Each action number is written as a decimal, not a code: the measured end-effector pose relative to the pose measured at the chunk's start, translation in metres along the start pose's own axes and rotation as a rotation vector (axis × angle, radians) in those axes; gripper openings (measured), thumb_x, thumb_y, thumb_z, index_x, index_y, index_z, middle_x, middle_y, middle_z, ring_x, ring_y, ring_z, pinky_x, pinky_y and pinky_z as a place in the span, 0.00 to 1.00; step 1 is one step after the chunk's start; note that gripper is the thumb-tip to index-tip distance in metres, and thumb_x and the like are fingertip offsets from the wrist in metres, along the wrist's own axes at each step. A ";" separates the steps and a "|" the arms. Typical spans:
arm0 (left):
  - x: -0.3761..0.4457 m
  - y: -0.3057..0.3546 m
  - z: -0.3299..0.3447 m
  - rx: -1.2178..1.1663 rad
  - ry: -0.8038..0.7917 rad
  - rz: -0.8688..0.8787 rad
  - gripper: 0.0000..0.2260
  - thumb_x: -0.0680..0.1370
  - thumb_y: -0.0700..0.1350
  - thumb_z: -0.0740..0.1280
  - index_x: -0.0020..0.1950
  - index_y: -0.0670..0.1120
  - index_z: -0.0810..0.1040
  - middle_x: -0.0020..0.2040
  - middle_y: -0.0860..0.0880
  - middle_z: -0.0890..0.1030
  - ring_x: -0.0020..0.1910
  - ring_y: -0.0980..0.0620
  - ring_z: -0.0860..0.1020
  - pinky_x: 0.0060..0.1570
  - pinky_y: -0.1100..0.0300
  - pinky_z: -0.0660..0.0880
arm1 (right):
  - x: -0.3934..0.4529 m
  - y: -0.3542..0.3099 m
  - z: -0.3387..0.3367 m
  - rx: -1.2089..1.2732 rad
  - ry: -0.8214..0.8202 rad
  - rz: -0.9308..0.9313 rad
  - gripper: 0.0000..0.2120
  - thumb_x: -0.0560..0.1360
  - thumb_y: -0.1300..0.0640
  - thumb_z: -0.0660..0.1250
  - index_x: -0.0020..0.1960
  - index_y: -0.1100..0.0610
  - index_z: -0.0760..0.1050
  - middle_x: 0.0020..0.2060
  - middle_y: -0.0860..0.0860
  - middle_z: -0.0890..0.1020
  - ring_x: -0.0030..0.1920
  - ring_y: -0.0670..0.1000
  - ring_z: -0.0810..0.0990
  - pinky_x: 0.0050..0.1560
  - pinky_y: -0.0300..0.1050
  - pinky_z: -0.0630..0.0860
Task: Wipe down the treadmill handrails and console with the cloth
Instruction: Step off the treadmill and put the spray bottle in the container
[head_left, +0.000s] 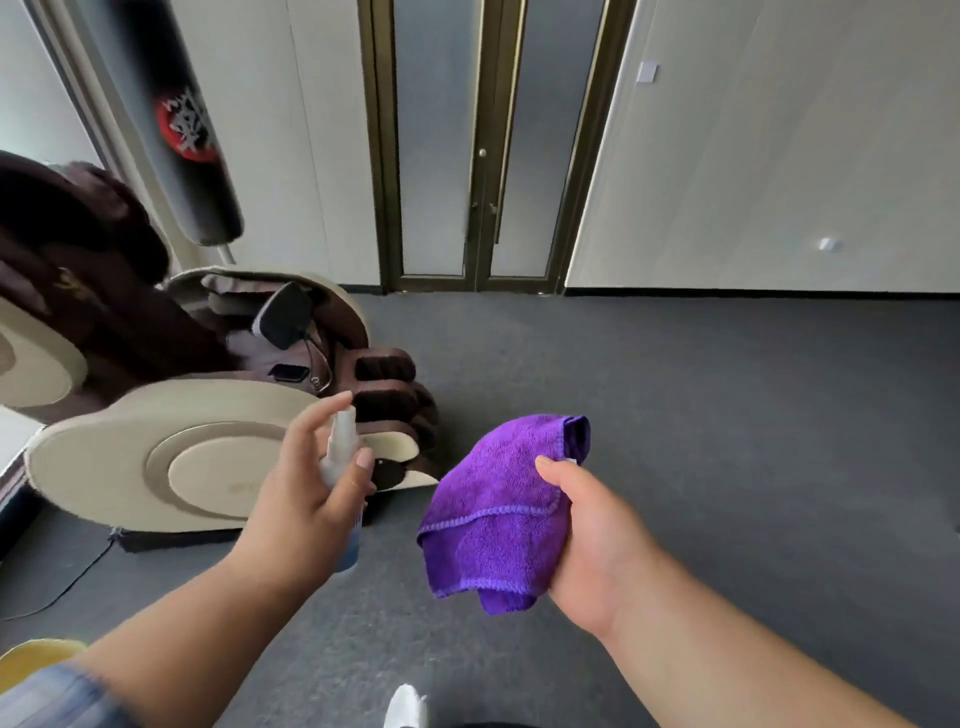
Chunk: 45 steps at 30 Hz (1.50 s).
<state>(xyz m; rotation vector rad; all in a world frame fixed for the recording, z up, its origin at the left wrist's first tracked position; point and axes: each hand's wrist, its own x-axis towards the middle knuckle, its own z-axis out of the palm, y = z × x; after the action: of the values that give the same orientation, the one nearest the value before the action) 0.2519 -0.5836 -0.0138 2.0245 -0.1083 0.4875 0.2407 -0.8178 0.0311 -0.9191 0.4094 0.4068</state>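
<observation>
Purple cloth (498, 512) is gripped folded in right hand (597, 540), right of the massage chair (171, 441). Spray bottle (340, 467) is held in left hand (306, 499), forefinger raised over nozzle. Open grey carpet (727, 415) is seen from the chair's footrest edge to the glass doors (483, 145).

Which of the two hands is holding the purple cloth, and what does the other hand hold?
The right hand grips the folded purple cloth. The left hand holds a small clear spray bottle instead.
</observation>
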 end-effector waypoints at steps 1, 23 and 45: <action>0.015 -0.022 0.003 -0.001 0.015 -0.016 0.19 0.77 0.58 0.64 0.64 0.72 0.62 0.41 0.46 0.80 0.38 0.46 0.80 0.43 0.41 0.79 | 0.020 0.001 0.007 -0.011 -0.001 -0.013 0.13 0.80 0.55 0.64 0.61 0.58 0.79 0.52 0.58 0.86 0.54 0.59 0.85 0.58 0.59 0.77; 0.093 -0.270 -0.153 0.296 0.591 -0.428 0.42 0.75 0.36 0.66 0.66 0.76 0.46 0.54 0.56 0.74 0.43 0.57 0.78 0.41 0.56 0.80 | 0.396 0.144 0.299 -0.285 -0.581 0.419 0.20 0.80 0.54 0.61 0.70 0.59 0.73 0.61 0.62 0.81 0.61 0.65 0.80 0.66 0.69 0.70; 0.059 -0.237 -0.264 0.529 1.666 -0.663 0.25 0.71 0.43 0.78 0.62 0.59 0.73 0.58 0.52 0.76 0.52 0.61 0.78 0.53 0.64 0.76 | 0.376 0.278 0.515 -0.680 -1.216 1.179 0.35 0.59 0.56 0.79 0.65 0.61 0.77 0.58 0.61 0.83 0.53 0.63 0.85 0.49 0.66 0.81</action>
<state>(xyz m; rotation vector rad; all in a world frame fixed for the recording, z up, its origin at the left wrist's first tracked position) 0.2947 -0.2326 -0.0782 1.3454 1.7349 1.6442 0.5054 -0.1817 -0.0666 -0.8062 -0.4193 2.1360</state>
